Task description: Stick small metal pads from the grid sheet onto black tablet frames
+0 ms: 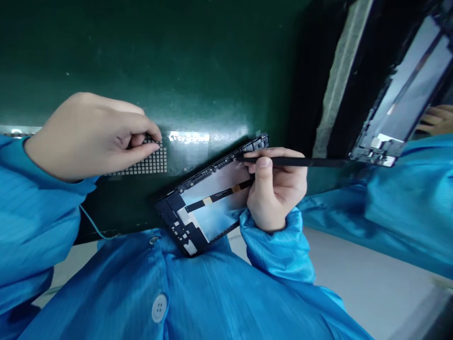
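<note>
My left hand [95, 137] is closed in a pinch, thumb against forefinger, over a sheet of small grey squares [152, 160]. Whatever may be between those fingertips is too small or hidden to make out. My right hand [278, 186] grips a slim black pointed tool [300, 161], perhaps tweezers. Its tip meets the upper long edge of an opened tablet-like device [212, 222]. The device lies tilted at the table's near edge, against my blue smock, its inside facing up. A dark ribbon cable [221, 194] crosses its silvery inner panel. My right hand covers part of its right end.
A green table top [159, 56] stretches ahead. On the right, a grey strip [341, 75] runs along a dark surface, and a similar opened device [406, 94] stands beyond it. Another person's hand [437, 120] and blue sleeve [417, 189] are beside that device.
</note>
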A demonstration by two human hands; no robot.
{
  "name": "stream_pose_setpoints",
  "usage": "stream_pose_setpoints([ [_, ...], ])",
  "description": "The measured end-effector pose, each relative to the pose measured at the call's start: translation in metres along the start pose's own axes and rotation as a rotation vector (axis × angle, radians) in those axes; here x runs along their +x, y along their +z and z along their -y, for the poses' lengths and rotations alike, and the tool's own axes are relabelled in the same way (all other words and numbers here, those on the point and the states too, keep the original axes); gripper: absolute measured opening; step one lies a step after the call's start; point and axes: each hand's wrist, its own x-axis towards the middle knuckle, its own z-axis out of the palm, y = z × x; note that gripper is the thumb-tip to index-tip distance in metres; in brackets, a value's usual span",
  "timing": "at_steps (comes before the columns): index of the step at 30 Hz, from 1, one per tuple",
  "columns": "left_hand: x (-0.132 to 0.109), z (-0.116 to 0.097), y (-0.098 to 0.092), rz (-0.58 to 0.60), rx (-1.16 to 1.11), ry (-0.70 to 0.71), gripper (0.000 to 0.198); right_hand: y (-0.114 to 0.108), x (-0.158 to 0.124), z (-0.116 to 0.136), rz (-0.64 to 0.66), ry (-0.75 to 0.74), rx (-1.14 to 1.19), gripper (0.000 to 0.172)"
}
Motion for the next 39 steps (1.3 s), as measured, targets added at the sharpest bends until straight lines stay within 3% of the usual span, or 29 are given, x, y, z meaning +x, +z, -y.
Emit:
stream_pose_setpoints([
  [11, -0.003, 0.001, 0.003, -0.025, -0.019, -0.023, 0.040, -0.004, -0.002, -0.003, 0.137, -0.048, -0.049, 0.013],
  [16, -0.001, 0.000, 0.002, -0.012, -0.024, -0.036, 0.043, -0.008, 0.013, 0.024, 0.264, -0.069, -0.148, 0.018],
  [18, 0.001, -0.001, 0.000, 0.005, -0.028, -0.035, 0.044, 0.003, 0.031, 0.036, 0.374, -0.046, -0.094, 0.015],
  [20, 0.002, -0.002, -0.002, 0.031, -0.035, -0.043, 0.043, 0.022, 0.052, 0.040, 0.570, -0.021, -0.026, 0.012],
  [22, 0.004, -0.003, -0.003, 0.045, -0.042, -0.051, 0.043, 0.044, 0.069, 0.036, 0.749, -0.020, 0.034, 0.022],
  [25, 0.004, -0.002, -0.002, 0.060, -0.026, -0.057, 0.043, 0.068, 0.080, 0.024, 0.878, -0.018, 0.068, 0.037],
  [29, 0.004, -0.001, 0.001, 0.057, -0.003, -0.057, 0.046, 0.073, 0.078, 0.016, 0.876, 0.052, 0.078, 0.041],
  [34, 0.005, -0.001, 0.000, 0.065, -0.011, -0.048, 0.045, 0.074, 0.080, 0.019, 0.907, -0.043, 0.017, 0.036],
  [36, 0.005, 0.000, 0.000, 0.049, -0.013, -0.034, 0.043, 0.074, 0.084, 0.019, 0.919, -0.014, 0.060, 0.037],
  [39, 0.004, 0.001, 0.002, 0.009, -0.028, -0.014, 0.041, 0.058, 0.079, 0.018, 0.750, 0.129, 0.216, 0.039],
])
